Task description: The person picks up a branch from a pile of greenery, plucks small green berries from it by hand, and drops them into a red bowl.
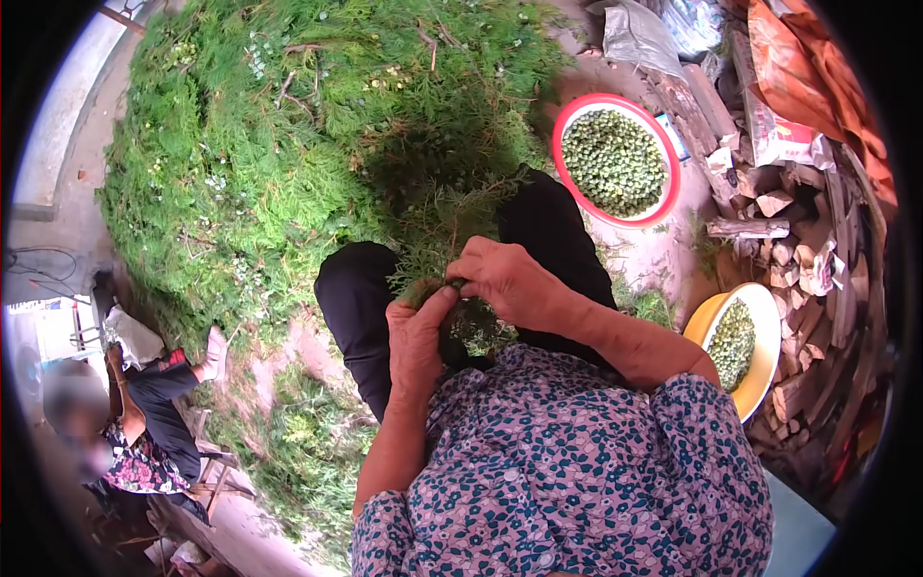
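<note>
A green, feathery conifer sprig [447, 226] rises between my knees. My left hand [418, 332] is closed round its lower end, thumb and fingers pressed together. Right beside it, my right hand [505, 279] pinches at the same spot, its fingertips meeting my left thumb; whatever small piece lies between those fingertips is too small to name. Past my knees spreads a large heap of cut green branches [260, 144]. A red-rimmed basin [675, 159] full of small green cones or berries [615, 162] stands to the right of the heap.
A yellow basin [766, 332] with more green pieces stands at my right. Stacked firewood [793, 279], an orange sheet [803, 72] and a grey sack [639, 37] line the right side. At the lower left another person [154, 423] sits on a low wooden seat.
</note>
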Demonstrator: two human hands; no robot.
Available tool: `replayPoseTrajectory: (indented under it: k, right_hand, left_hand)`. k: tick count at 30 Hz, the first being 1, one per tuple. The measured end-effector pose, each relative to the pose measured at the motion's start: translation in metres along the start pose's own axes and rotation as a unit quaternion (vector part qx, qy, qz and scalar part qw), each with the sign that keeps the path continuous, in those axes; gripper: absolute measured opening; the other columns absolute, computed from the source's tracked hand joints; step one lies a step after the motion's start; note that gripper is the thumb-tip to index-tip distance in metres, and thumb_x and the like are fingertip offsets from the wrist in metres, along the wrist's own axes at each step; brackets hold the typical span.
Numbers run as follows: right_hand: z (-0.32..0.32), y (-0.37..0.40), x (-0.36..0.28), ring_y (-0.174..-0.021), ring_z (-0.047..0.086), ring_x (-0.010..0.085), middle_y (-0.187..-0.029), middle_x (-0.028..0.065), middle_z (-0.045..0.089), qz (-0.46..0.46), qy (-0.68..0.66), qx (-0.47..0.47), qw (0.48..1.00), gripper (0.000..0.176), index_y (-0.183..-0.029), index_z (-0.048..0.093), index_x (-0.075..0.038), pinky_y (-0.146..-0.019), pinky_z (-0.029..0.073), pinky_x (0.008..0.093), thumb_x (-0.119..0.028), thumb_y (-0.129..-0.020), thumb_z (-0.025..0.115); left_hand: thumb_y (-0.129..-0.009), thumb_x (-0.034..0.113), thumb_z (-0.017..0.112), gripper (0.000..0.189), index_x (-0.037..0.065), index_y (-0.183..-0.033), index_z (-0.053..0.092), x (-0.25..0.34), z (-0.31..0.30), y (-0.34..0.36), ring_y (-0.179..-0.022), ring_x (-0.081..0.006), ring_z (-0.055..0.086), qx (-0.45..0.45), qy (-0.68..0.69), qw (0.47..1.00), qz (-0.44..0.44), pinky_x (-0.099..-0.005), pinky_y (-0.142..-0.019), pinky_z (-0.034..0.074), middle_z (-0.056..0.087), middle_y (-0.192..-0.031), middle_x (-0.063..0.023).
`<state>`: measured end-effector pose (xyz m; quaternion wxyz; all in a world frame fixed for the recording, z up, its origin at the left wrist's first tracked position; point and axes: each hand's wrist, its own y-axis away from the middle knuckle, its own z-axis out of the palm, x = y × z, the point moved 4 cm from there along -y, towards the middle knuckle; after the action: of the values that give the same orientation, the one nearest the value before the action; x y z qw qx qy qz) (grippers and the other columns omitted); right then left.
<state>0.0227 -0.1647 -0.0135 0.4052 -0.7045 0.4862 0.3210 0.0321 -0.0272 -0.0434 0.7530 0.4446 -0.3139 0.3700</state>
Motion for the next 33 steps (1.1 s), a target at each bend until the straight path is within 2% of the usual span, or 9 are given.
replayPoseTrajectory:
  k: [6,15,17,19,21,23,24,25,33]
  right_hand:
    - [-0.045,0.005,0.022,-0.051,0.047,0.0052,-0.062,0.0003,0.052,0.273,-0.317,0.055,0.907,0.015,-0.099,0.057,-0.002,-0.043,0.036,0.0187,-0.007,-0.085,0.052]
    - [-0.159,0.065,0.191,-0.087,0.056,0.0252,-0.096,0.0148,0.053,0.301,-0.496,0.485,0.655,0.030,-0.111,0.046,0.006,-0.075,0.050,0.0356,-0.005,-0.083,0.051]
    - [-0.186,0.077,0.199,-0.110,0.046,0.0313,-0.125,0.0210,0.040,0.336,0.061,0.283,0.896,0.043,-0.122,0.037,0.007,-0.092,0.043,0.0413,-0.008,-0.084,0.050]
    - [-0.212,0.099,0.247,-0.123,0.034,0.0314,-0.139,0.0194,0.024,0.320,-0.216,0.453,0.804,0.048,-0.127,0.034,0.005,-0.097,0.037,0.0458,-0.010,-0.085,0.050]
    - [-0.240,0.130,0.279,-0.126,0.028,0.0309,-0.139,0.0176,0.026,0.312,0.008,0.398,0.863,0.048,-0.128,0.034,0.003,-0.096,0.037,0.0479,-0.011,-0.085,0.049]
    - [-0.241,0.108,0.214,-0.108,0.049,0.0302,-0.121,0.0196,0.047,0.487,0.351,0.160,0.784,0.043,-0.124,0.040,0.003,-0.087,0.045,0.0432,-0.006,-0.083,0.050]
    - [-0.238,0.105,0.219,-0.099,0.054,0.0265,-0.112,0.0167,0.052,0.436,0.005,0.413,0.800,0.040,-0.121,0.043,0.003,-0.082,0.047,0.0393,-0.007,-0.083,0.051]
    - [-0.228,0.101,0.226,-0.089,0.058,0.0228,-0.104,0.0138,0.057,0.306,-0.341,0.589,0.665,0.037,-0.117,0.047,0.003,-0.077,0.050,0.0353,-0.007,-0.083,0.053]
    - [-0.066,-0.001,0.054,-0.075,0.058,0.0116,-0.079,0.0048,0.062,0.174,-0.090,0.017,0.980,0.019,-0.098,0.059,0.002,-0.069,0.046,0.0237,-0.007,-0.081,0.055]
  left_hand:
    - [-0.079,0.007,0.059,0.004,0.005,-0.076,0.058,0.000,-0.004,-0.003,-0.049,-0.0047,0.040,0.057,0.036,0.998,0.015,-0.0200,-0.046,0.033,0.049,-0.061,0.0037]
    - [-0.077,0.008,0.055,0.005,0.003,-0.077,0.057,-0.001,-0.025,-0.006,-0.055,-0.0105,0.048,0.140,0.026,0.989,0.043,-0.0238,-0.051,0.040,0.053,-0.066,-0.0009]
    - [-0.078,0.011,0.053,0.010,0.003,-0.081,0.058,-0.007,-0.040,-0.009,-0.062,-0.0121,0.051,0.137,0.014,0.989,0.051,-0.0254,-0.054,0.042,0.056,-0.072,-0.0022]
    - [-0.080,0.015,0.050,0.015,0.003,-0.084,0.059,-0.009,-0.049,-0.013,-0.068,-0.0138,0.054,0.132,0.004,0.989,0.061,-0.0270,-0.057,0.044,0.059,-0.079,-0.0034]
    - [-0.081,0.016,0.048,0.018,0.003,-0.086,0.059,-0.006,-0.051,-0.013,-0.071,-0.0146,0.056,0.133,-0.002,0.989,0.069,-0.0278,-0.059,0.045,0.060,-0.082,-0.0041]
    - [-0.083,0.019,0.046,0.020,0.005,-0.089,0.059,-0.003,-0.046,-0.012,-0.072,-0.0165,0.057,0.151,0.032,0.987,0.048,-0.0303,-0.061,0.048,0.060,-0.083,-0.0043]
    - [-0.082,0.020,0.048,0.019,0.006,-0.089,0.059,0.005,-0.033,-0.008,-0.070,-0.0167,0.056,0.156,0.077,0.984,0.022,-0.0316,-0.061,0.049,0.059,-0.079,-0.0034]
    - [-0.082,0.020,0.048,0.019,0.006,-0.089,0.059,0.004,-0.033,-0.010,-0.070,-0.0167,0.056,0.158,0.077,0.984,0.024,-0.0316,-0.061,0.049,0.059,-0.079,-0.0034]
    - [-0.074,0.018,0.052,0.009,0.011,-0.068,0.049,0.006,-0.019,-0.015,-0.047,-0.0143,0.033,0.133,0.250,0.959,-0.026,-0.0270,-0.048,0.028,0.041,-0.057,-0.0001]
